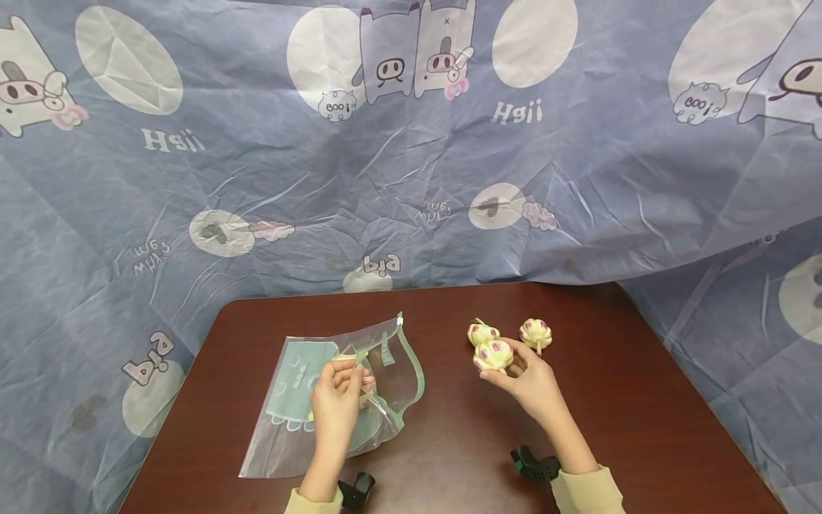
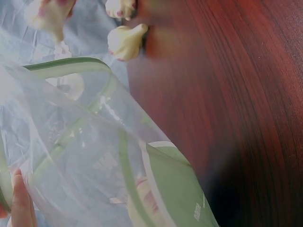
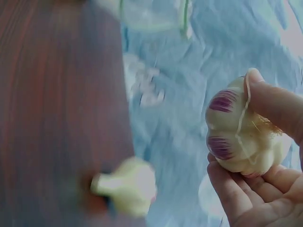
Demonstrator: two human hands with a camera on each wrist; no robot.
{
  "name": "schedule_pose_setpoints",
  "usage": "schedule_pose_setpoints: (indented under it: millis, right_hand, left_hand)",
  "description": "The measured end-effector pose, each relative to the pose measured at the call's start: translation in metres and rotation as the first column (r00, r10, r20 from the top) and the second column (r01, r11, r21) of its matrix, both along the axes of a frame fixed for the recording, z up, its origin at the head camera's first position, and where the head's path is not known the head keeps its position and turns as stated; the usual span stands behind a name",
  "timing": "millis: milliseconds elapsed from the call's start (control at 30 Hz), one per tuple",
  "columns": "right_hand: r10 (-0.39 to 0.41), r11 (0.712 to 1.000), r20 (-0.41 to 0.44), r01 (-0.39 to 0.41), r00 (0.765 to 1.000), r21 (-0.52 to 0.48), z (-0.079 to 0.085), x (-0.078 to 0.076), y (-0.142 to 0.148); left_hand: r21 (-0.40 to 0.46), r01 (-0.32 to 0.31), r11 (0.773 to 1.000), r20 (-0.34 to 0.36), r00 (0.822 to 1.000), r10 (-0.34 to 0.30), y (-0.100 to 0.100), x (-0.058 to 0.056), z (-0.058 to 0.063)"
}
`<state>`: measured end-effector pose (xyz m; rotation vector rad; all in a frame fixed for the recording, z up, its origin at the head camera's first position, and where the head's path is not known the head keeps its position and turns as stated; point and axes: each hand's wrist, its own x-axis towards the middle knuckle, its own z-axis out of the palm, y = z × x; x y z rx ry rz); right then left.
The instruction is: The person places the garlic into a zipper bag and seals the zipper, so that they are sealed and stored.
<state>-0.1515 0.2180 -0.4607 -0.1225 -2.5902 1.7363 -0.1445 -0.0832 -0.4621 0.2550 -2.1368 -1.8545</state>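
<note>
My left hand (image 1: 338, 396) pinches the rim of a clear zip bag (image 1: 272, 450) with green edging and a printed green panel. The bag's mouth gapes toward the right. Inside it, a pale bulb with purplish marks (image 2: 146, 203) shows through the plastic in the left wrist view. My right hand (image 1: 531, 385) holds a garlic bulb (image 3: 241, 127), cream with purple streaks, between thumb and fingers. Just behind it in the head view is a second garlic bulb (image 1: 481, 332), partly covered. Another garlic bulb (image 1: 536, 334) lies to the right, its stem pointing toward me.
The dark red-brown table (image 1: 642, 428) carries everything. A blue patterned cloth (image 1: 411, 171) hangs behind it and at both sides. A black wrist device (image 1: 534, 464) sits by my right forearm, another (image 1: 357, 490) by the left.
</note>
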Motion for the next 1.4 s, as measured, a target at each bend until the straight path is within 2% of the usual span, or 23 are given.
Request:
schedule_pose_setpoints:
  millis: [233,500,667,800,967,1100,1233,1400]
  right_hand:
    - [0.126,0.989,-0.059,-0.13,0.99,-0.071,0.009,-0.013,-0.043]
    - [0.299,0.944,-0.087,-0.308,0.95,-0.121,0.005,-0.026,-0.081]
    - [0.368,0.929,-0.093,-0.371,0.925,-0.019,0.001,-0.032,-0.098]
    - [0.425,0.904,-0.051,-0.421,0.904,0.079,-0.001,-0.038,-0.108]
    - [0.484,0.853,0.016,-0.476,0.875,0.211,-0.007,-0.047,-0.119]
    - [0.527,0.798,0.048,-0.513,0.849,0.316,-0.013,-0.052,-0.126]
    - [0.556,0.759,0.087,-0.547,0.827,0.352,-0.017,-0.054,-0.132]
    - [0.576,0.737,0.112,-0.573,0.81,0.358,-0.022,-0.057,-0.139]
  left_hand:
    - [-0.02,-0.007,1.0,0.008,1.0,0.007,0.002,0.001,0.003]
    - [-0.044,-0.017,0.999,0.031,0.999,0.018,0.005,-0.001,0.002]
    - [-0.038,-0.017,0.999,-0.001,1.0,0.017,0.004,0.0,0.0]
    - [-0.03,-0.01,0.999,-0.008,1.0,0.01,0.003,0.0,0.0]
    - [-0.026,0.0,1.0,0.017,1.0,0.0,0.004,0.001,0.0]
    - [-0.023,0.001,1.0,0.024,1.0,-0.001,0.005,0.001,0.001]
    - [-0.016,0.001,1.0,0.005,1.0,-0.001,0.006,0.002,0.002]
    - [-0.031,-0.002,1.0,0.015,1.0,0.003,0.011,0.002,0.003]
